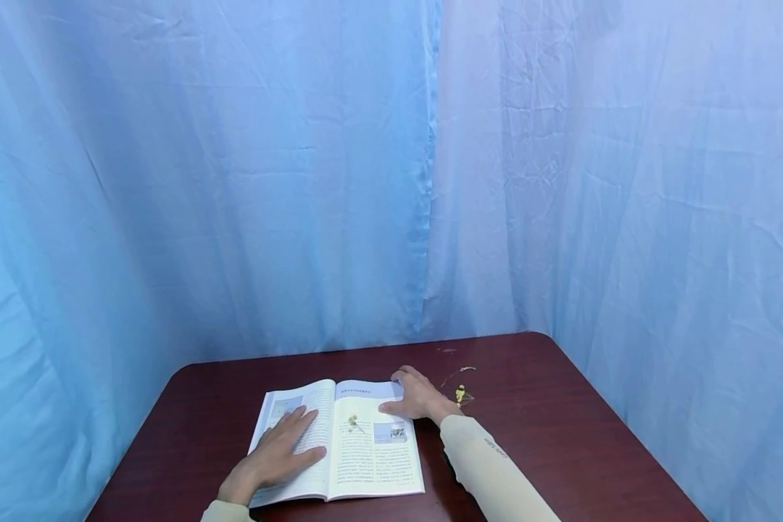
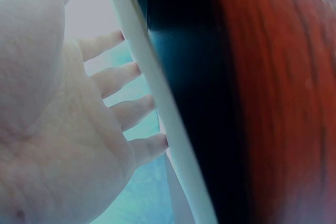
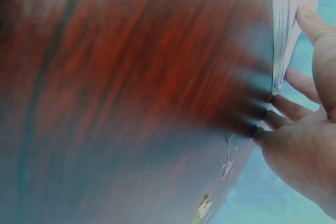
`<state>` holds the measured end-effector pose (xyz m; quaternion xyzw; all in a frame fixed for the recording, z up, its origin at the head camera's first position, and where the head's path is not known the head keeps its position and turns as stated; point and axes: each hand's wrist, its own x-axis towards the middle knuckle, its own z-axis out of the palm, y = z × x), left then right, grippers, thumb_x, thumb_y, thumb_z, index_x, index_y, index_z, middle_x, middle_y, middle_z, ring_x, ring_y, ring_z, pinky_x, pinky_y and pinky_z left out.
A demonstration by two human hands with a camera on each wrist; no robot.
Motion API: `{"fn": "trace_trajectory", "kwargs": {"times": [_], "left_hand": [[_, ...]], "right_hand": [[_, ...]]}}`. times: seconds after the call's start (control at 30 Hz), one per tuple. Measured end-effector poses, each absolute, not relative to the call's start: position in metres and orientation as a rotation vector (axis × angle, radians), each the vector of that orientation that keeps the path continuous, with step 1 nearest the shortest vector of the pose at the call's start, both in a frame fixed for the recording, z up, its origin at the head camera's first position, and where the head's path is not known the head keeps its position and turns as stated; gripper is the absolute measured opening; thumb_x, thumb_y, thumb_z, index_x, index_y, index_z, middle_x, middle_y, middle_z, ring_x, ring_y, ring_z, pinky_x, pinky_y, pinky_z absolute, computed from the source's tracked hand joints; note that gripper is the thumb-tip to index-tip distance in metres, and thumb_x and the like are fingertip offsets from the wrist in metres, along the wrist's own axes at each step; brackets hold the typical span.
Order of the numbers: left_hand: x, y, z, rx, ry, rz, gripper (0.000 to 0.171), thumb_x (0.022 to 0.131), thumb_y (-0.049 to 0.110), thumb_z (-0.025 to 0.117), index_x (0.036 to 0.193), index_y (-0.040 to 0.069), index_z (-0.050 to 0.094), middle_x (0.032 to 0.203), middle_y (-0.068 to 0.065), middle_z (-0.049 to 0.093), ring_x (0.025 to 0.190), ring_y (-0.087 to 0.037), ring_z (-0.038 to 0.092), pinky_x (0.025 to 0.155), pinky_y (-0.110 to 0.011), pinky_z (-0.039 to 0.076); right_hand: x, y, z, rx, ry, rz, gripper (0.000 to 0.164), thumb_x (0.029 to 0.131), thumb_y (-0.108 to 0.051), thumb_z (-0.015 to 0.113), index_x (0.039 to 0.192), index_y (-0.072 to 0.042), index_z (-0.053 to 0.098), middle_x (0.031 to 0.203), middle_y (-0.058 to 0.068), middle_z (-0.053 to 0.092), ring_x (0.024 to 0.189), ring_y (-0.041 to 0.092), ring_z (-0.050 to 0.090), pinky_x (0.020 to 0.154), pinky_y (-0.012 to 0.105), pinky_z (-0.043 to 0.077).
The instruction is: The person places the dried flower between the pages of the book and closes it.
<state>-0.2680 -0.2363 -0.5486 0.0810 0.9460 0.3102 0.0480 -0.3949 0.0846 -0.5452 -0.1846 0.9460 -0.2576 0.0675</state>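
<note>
An open book point(image 1: 398, 475) lies on the dark red table, with printed text on both pages. My left hand point(image 1: 279, 453) rests on the left page, fingers spread; the left wrist view shows its fingertips touching the pale book point(image 2: 157, 95). At the upper right corner of the right page is my right hand point(image 1: 420, 397), its thumb over the page. In the right wrist view the other fingers of that hand point(image 3: 294, 129) reach past the book's corner point(image 3: 279, 72), some down by the table. A small pressed-looking yellow flower point(image 1: 353, 420) lies on the right page near the spine.
Right of the book, a yellow flower sprig point(image 1: 460, 394) and a thin pale sprig point(image 1: 460, 373) lie on the table point(image 1: 600, 449). Blue curtains point(image 1: 300, 181) hang behind the table and along both sides.
</note>
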Motion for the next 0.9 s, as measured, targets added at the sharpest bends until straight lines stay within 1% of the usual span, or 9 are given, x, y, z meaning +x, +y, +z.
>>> {"fn": "trace_trajectory", "kwargs": {"times": [0.1,0.2,0.23,0.33,0.37,0.5,0.73,0.8,0.9], "left_hand": [[-0.267,-0.235,-0.546,0.22,2.869,0.949,0.089,0.101,0.057,0.079,0.169,0.008,0.052,0.181,-0.029,0.038,0.169,-0.059,0.029,0.133,-0.083,0.024],[-0.265,-0.233,-0.542,0.214,2.857,0.943,0.086,0.102,0.053,0.08,0.169,0.007,0.051,0.181,-0.029,0.037,0.17,-0.058,0.028,0.134,-0.082,0.023],[-0.264,-0.233,-0.538,0.212,2.839,0.949,0.086,0.103,0.052,0.079,0.17,0.007,0.05,0.182,-0.029,0.035,0.171,-0.058,0.026,0.135,-0.082,0.021],[-0.263,-0.233,-0.536,0.226,2.84,0.948,0.086,0.104,0.053,0.078,0.17,0.006,0.049,0.182,-0.03,0.035,0.17,-0.059,0.027,0.135,-0.082,0.022],[-0.263,-0.233,-0.537,0.233,2.852,0.93,0.086,0.104,0.054,0.077,0.17,0.006,0.049,0.181,-0.03,0.036,0.169,-0.059,0.028,0.133,-0.083,0.024],[-0.264,-0.236,-0.541,0.262,2.848,0.964,0.089,0.103,0.058,0.076,0.17,0.005,0.049,0.18,-0.033,0.036,0.168,-0.062,0.029,0.131,-0.085,0.023],[-0.272,-0.245,-0.56,0.318,2.877,0.971,0.095,0.102,0.073,0.069,0.172,0.012,0.048,0.182,-0.03,0.034,0.169,-0.061,0.025,0.131,-0.086,0.023],[-0.272,-0.245,-0.561,0.319,2.88,0.966,0.095,0.102,0.073,0.068,0.173,0.013,0.047,0.182,-0.03,0.034,0.169,-0.061,0.024,0.131,-0.086,0.022],[-0.269,-0.242,-0.553,0.291,2.861,0.973,0.092,0.103,0.066,0.072,0.172,0.01,0.048,0.182,-0.03,0.035,0.17,-0.061,0.025,0.132,-0.086,0.022]], "right_hand": [[-0.395,0.084,-0.548,-0.552,2.858,-0.775,0.082,0.098,-0.051,0.087,0.16,-0.004,0.059,0.179,0.019,0.042,0.165,0.042,0.045,0.131,0.061,0.047],[-0.395,0.084,-0.548,-0.554,2.862,-0.767,0.083,0.098,-0.051,0.087,0.16,-0.003,0.059,0.179,0.02,0.042,0.165,0.042,0.045,0.131,0.06,0.047],[-0.396,0.084,-0.548,-0.553,2.862,-0.764,0.083,0.098,-0.051,0.087,0.16,-0.003,0.059,0.179,0.02,0.042,0.165,0.042,0.045,0.131,0.06,0.046],[-0.396,0.083,-0.547,-0.552,2.863,-0.767,0.083,0.098,-0.05,0.087,0.159,-0.002,0.059,0.178,0.02,0.043,0.164,0.042,0.046,0.131,0.06,0.047],[-0.396,0.083,-0.546,-0.55,2.863,-0.773,0.082,0.098,-0.05,0.087,0.159,-0.002,0.059,0.178,0.019,0.044,0.163,0.042,0.047,0.131,0.06,0.047],[-0.395,0.082,-0.545,-0.538,2.865,-0.799,0.083,0.097,-0.049,0.089,0.158,-0.002,0.059,0.175,0.019,0.048,0.159,0.04,0.051,0.129,0.058,0.049],[-0.395,0.082,-0.547,-0.532,2.891,-0.798,0.085,0.095,-0.049,0.09,0.158,-0.002,0.059,0.171,0.018,0.052,0.156,0.038,0.054,0.127,0.057,0.051],[-0.395,0.082,-0.547,-0.537,2.893,-0.81,0.085,0.095,-0.048,0.091,0.158,-0.001,0.059,0.17,0.019,0.052,0.155,0.038,0.055,0.127,0.057,0.051],[-0.394,0.081,-0.548,-0.557,2.899,-0.832,0.083,0.096,-0.046,0.092,0.157,-0.001,0.059,0.169,0.02,0.053,0.152,0.039,0.056,0.125,0.057,0.052]]}}
